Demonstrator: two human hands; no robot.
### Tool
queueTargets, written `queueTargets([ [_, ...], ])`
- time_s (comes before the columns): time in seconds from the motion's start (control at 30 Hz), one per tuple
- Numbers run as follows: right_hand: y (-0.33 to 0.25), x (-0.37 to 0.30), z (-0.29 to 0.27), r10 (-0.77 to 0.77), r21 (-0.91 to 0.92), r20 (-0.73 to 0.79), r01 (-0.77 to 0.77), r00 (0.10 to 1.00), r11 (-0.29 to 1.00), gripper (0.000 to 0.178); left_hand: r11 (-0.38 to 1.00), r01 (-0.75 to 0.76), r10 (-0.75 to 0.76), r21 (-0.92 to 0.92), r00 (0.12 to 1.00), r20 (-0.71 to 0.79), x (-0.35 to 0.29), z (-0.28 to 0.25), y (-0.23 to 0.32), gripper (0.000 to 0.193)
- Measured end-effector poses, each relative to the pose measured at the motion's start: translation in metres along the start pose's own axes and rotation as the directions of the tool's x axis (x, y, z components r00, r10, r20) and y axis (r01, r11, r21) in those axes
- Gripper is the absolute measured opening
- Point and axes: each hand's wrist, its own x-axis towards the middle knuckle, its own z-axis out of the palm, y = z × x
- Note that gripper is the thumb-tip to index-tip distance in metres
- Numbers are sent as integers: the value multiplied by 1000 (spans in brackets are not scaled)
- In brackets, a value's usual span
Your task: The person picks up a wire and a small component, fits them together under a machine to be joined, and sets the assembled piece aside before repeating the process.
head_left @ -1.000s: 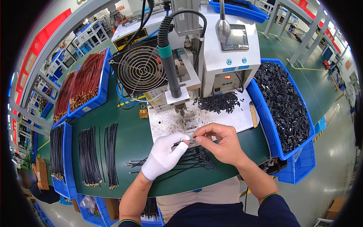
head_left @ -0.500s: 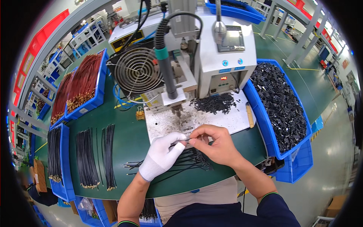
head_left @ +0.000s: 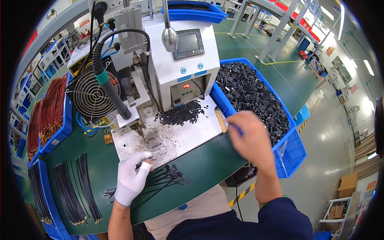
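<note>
My left hand (head_left: 133,176), in a white glove with bare fingertips, is closed in a pinch just off the near edge of the white work plate. A short dark end of a black cable (head_left: 153,159) shows at its fingertips. Beneath and beside it lies a loose bunch of black cables (head_left: 166,176) with dark fittings at their right ends. My bare right hand (head_left: 253,138) is over the near edge of a blue bin (head_left: 225,105) of small black plastic parts (head_left: 256,90). Motion blurs its fingers, and I cannot see what they hold.
A white bench machine (head_left: 185,36) with a screen stands behind the plate (head_left: 192,140). Black sleeve pieces (head_left: 182,114) and a wooden-handled tool (head_left: 220,120) lie on it. A round fan guard (head_left: 96,91) is at left. Sorted black cables (head_left: 71,192) and red cables (head_left: 54,108) lie further left.
My right hand has left my left hand and moved right to the bin. The left hand keeps its pinch. The whole view has turned rightward.
</note>
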Motion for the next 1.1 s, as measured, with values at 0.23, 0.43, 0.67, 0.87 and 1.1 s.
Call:
queueTargets([
  [0.23,73,-19,-36,199,-256,173,-151,965,955,19,997,-75,77,22,995,-70,2,5,-5,24],
  [0.43,80,-11,-39,296,42,117,-302,948,952,14,1000,-24,24,-7,996,-89,4,2,-3,20],
  [0.67,44,-2,-3,203,767,308,-369,930,526,26,997,-24,30,74,996,-81,3,-10,2,24],
  [0.87,-5,21,52,54,863,433,-432,900,264,16,970,-76,80,233,997,-6,9,-22,9,17],
  [1.1,-37,43,113,-164,806,586,-551,793,217,28,936,-125,144,329,989,-32,34,-28,-5,18],
])
